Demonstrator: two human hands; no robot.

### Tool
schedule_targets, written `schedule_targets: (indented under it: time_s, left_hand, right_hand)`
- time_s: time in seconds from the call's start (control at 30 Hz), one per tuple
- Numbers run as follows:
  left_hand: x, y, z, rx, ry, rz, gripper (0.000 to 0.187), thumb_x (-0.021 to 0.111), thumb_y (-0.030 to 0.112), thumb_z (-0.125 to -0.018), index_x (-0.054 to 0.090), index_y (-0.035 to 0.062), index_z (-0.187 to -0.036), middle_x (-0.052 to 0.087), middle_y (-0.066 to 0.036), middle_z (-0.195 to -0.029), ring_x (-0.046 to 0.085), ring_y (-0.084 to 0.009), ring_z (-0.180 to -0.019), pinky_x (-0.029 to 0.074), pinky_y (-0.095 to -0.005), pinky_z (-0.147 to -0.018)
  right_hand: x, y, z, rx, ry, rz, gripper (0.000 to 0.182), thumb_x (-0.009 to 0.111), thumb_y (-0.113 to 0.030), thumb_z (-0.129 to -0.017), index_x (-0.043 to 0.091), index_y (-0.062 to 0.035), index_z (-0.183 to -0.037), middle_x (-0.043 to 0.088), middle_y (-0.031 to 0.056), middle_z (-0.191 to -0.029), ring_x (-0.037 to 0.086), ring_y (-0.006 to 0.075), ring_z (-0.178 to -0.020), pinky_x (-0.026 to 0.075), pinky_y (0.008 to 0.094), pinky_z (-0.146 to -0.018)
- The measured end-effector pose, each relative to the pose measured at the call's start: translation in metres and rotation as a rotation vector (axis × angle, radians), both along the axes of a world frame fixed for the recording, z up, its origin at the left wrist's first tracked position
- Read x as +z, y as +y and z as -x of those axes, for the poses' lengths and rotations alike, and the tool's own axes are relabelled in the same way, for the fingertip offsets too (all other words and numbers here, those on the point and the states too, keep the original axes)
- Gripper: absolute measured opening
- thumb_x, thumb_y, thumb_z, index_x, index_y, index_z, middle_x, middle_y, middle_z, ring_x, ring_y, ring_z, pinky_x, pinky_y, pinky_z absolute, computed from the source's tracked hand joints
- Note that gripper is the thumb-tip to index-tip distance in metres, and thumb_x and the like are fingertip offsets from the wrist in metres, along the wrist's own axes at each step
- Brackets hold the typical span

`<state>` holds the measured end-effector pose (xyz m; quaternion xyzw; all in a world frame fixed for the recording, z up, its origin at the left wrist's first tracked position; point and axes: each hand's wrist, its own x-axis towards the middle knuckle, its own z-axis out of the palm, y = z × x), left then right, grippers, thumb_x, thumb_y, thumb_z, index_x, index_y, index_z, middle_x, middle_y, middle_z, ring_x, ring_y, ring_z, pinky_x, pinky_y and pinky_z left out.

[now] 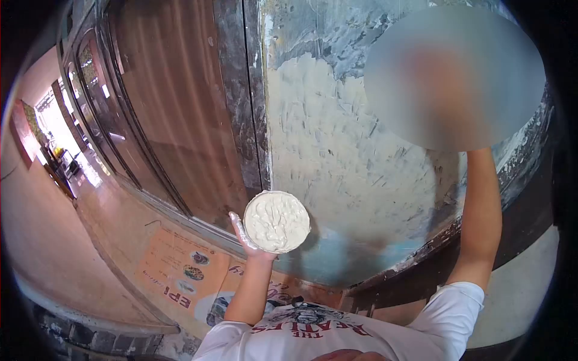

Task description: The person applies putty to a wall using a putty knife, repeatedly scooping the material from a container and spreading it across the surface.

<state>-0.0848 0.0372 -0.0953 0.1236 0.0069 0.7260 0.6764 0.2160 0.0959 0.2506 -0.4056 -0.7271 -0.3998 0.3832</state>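
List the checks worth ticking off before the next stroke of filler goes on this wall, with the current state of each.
1. Round pan loaded with white filler: ok.
2. Left hand supporting the pan from beneath: ok.
3. Pan kept apart from the wall: cannot tell.
4. Right hand's grip on any tool: cannot tell, a blur hides it; only the raised forearm shows.
5. Bare wall left to coat: ok, dark patches remain near the top.

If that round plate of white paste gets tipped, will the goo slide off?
Probably not quickly: the white paste looks thick, keeping ridges and peaks. The round plate rests on the left hand, fingers beneath one edge, so it may tip easily. Piled full, it's likely heavy for its size.
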Motion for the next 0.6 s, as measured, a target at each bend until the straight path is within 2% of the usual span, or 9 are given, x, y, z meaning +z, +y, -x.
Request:
schedule_targets:
  time_s: [0.1,0.17,0.2,0.37,0.43,0.5,0.6]
  left_hand:
    - [0.005,-0.002,-0.001,-0.012,-0.025,-0.007,0.089,0.034,0.073,-0.088,0.04,0.0019,-0.142,0.044,-0.018,-0.143,0.045,-0.0371,-0.129,0.035,-0.0534,-0.108]
    - [0.003,-0.001,0.0,0.007,-0.013,0.01,0.089,0.034,0.073,-0.087,0.041,0.0019,-0.141,0.045,-0.018,-0.143,0.045,-0.0372,-0.128,0.035,-0.0533,-0.108]
    - [0.003,-0.001,0.0,0.012,0.003,-0.001,0.089,0.034,0.072,-0.088,0.041,0.0018,-0.141,0.045,-0.018,-0.142,0.045,-0.0372,-0.128,0.035,-0.0533,-0.108]
    - [0.0,0.0,0.0,-0.01,-0.031,0.023,0.088,0.034,0.072,-0.088,0.042,0.0016,-0.141,0.046,-0.018,-0.142,0.045,-0.037,-0.128,0.035,-0.0532,-0.108]
    - [0.003,0.0,0.0,-0.002,-0.027,0.04,0.088,0.034,0.072,-0.088,0.042,0.0016,-0.141,0.046,-0.018,-0.142,0.046,-0.037,-0.128,0.035,-0.0531,-0.108]
    - [0.005,-0.001,0.0,0.002,-0.017,0.045,0.088,0.034,0.072,-0.088,0.042,0.0016,-0.141,0.046,-0.018,-0.142,0.046,-0.0369,-0.128,0.035,-0.0531,-0.108]
    - [0.002,0.0,0.0,0.002,-0.015,0.035,0.087,0.034,0.071,-0.088,0.042,0.0015,-0.14,0.045,-0.017,-0.142,0.045,-0.0367,-0.128,0.034,-0.0529,-0.109]
  right_hand:
    - [0.003,0.002,-0.005,0.094,0.074,-0.066,0.02,0.058,-0.024,-0.091,0.066,-0.012,-0.105,0.062,0.0084,-0.087,0.054,0.0278,-0.083,0.033,0.0393,-0.085]
    - [-0.006,-0.002,0.001,0.129,0.039,0.105,0.021,0.058,-0.026,-0.092,0.066,-0.0118,-0.104,0.063,0.0086,-0.087,0.055,0.027,-0.084,0.031,0.0399,-0.086]
    - [-0.013,-0.002,0.007,0.081,-0.036,0.084,0.021,0.057,-0.027,-0.092,0.067,-0.0122,-0.104,0.063,0.0093,-0.089,0.054,0.0268,-0.084,0.03,0.0407,-0.086]
    - [-0.005,0.012,-0.003,-0.012,-0.004,0.0,0.02,0.057,-0.026,-0.092,0.067,-0.0135,-0.104,0.062,0.0105,-0.093,0.055,0.0269,-0.085,0.03,0.0409,-0.086]
    - [0.002,0.019,-0.011,0.164,0.155,-0.032,0.021,0.057,-0.026,-0.092,0.067,-0.0137,-0.105,0.062,0.0102,-0.091,0.056,0.027,-0.086,0.029,0.0411,-0.086]
    - [-0.002,0.013,-0.011,0.149,0.125,-0.007,0.021,0.058,-0.027,-0.091,0.066,-0.0144,-0.105,0.062,0.0095,-0.091,0.055,0.0262,-0.086,0.029,0.041,-0.087]
    - [-0.02,0.004,0.01,0.045,-0.055,0.029,0.02,0.06,-0.028,-0.09,0.067,-0.0155,-0.104,0.06,0.0077,-0.087,0.054,0.0243,-0.085,0.029,0.0403,-0.087]
